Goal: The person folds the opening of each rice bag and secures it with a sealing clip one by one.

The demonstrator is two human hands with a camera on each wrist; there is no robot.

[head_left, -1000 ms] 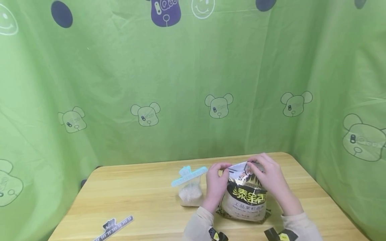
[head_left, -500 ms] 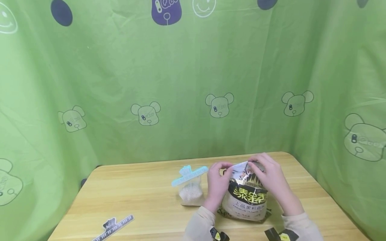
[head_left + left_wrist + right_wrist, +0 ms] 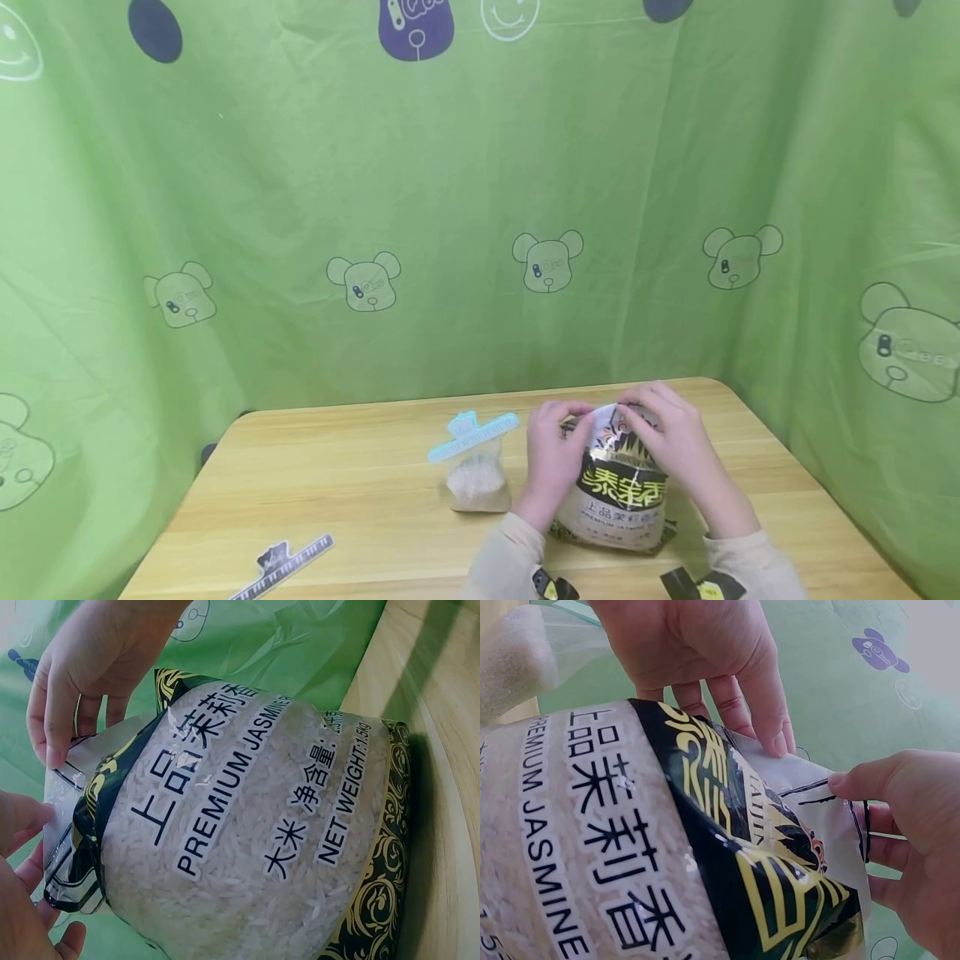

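Note:
A bag of jasmine rice (image 3: 622, 508), clear with black and gold print, stands upright on the table. My left hand (image 3: 553, 454) pinches the left part of its top edge between thumb and fingers. My right hand (image 3: 667, 429) pinches the same edge further right. In the left wrist view, the bag's pale top (image 3: 64, 802) runs between the two hands, and rice fills the clear body below. From the right wrist, my right hand (image 3: 922, 817) shows its thumb on the front of the pale top, fingers behind. The back of the bag is hidden.
Left of the rice bag stands a small clear bag of grain (image 3: 477, 483), closed with a light blue clip (image 3: 474, 437). A black-and-white clip with a piano-key pattern (image 3: 285, 567) lies at the table's front left. A green curtain (image 3: 450, 333) hangs behind the wooden table (image 3: 337, 475).
My left hand has slid right along the bag's top edge, closer to my right hand. The visible stretch of edge between them is shorter. My right hand has stayed nearly in place.

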